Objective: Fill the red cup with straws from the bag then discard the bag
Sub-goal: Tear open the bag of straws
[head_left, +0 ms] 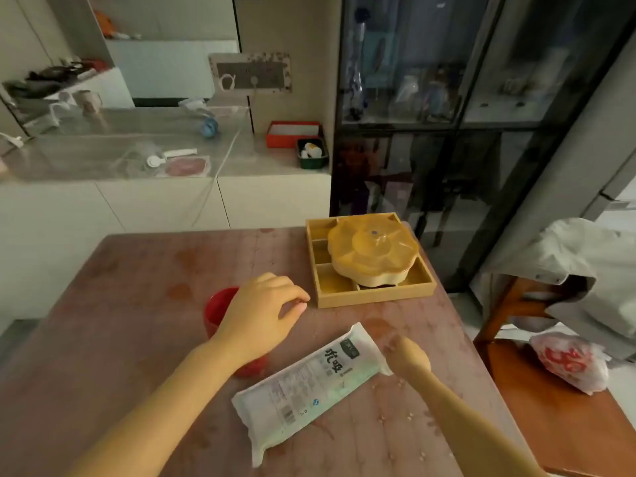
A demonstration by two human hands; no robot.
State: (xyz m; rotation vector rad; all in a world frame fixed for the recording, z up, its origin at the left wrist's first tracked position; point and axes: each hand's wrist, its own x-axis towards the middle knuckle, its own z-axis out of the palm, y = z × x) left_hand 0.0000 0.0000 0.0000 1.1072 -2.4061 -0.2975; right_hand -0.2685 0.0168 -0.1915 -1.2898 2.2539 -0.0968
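A red cup (pixel 216 313) stands on the table, mostly hidden behind my left hand (pixel 263 313), which hovers over it with fingers loosely curled and nothing in them. A white and pale green bag of straws (pixel 306 387) lies flat and slanted on the table in front of the cup. My right hand (pixel 407 356) is closed at the bag's far right edge and appears to pinch that edge. No loose straws show.
The brown table (pixel 137 304) carries a yellow compartment tray (pixel 375 292) with a lidded flower-shaped box (pixel 373 251) at the far right. A wooden chair (pixel 537 407) to the right holds a red-printed plastic bag (pixel 571 364) and a grey jacket (pixel 585 270). A glass cabinet (pixel 464 115) stands behind.
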